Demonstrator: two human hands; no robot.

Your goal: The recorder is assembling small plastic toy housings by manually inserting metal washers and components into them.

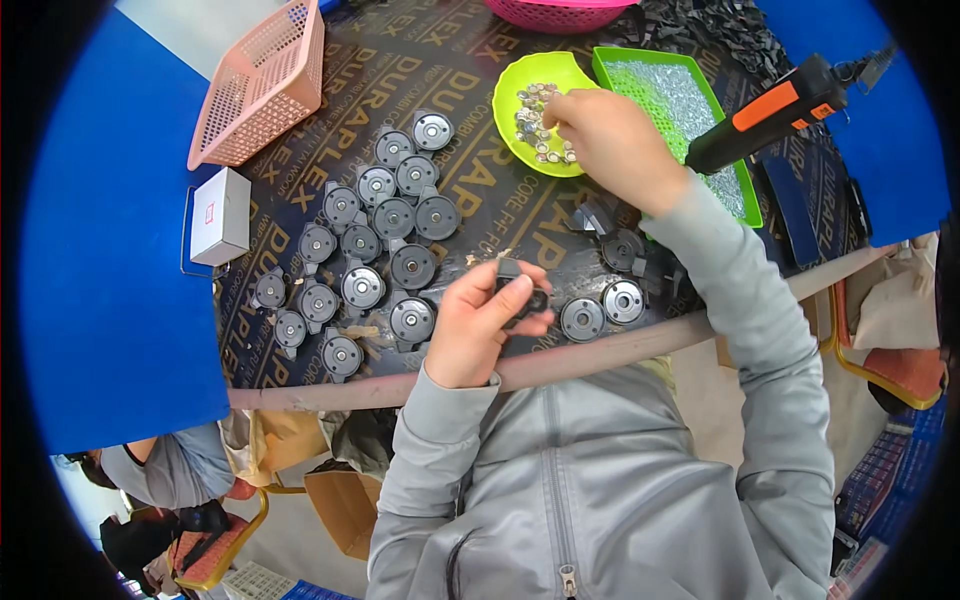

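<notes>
My left hand (pixel 478 325) is closed around a small black plastic part (pixel 538 300) near the table's front edge, partly hidden by the fingers. Up and to the right, my right hand (pixel 620 150) dips into a yellow-green bowl (pixel 512 88). Its fingertips are pressed together over small shiny round metal pieces (pixel 542 148); whether one is between them is hidden. Several round black parts with side tabs (pixel 412 266) lie in slanting rows left of my left hand. Two grey-faced discs with centre holes (pixel 582 320) lie just to its right.
A green tray (pixel 745 195) of small silvery pieces stands right of the bowl. A black-and-orange power screwdriver (pixel 765 115) hangs over it. At the left are a pink basket (pixel 255 100) and a white box (pixel 221 215). A pink basket (pixel 560 14) and black scraps lie at the back.
</notes>
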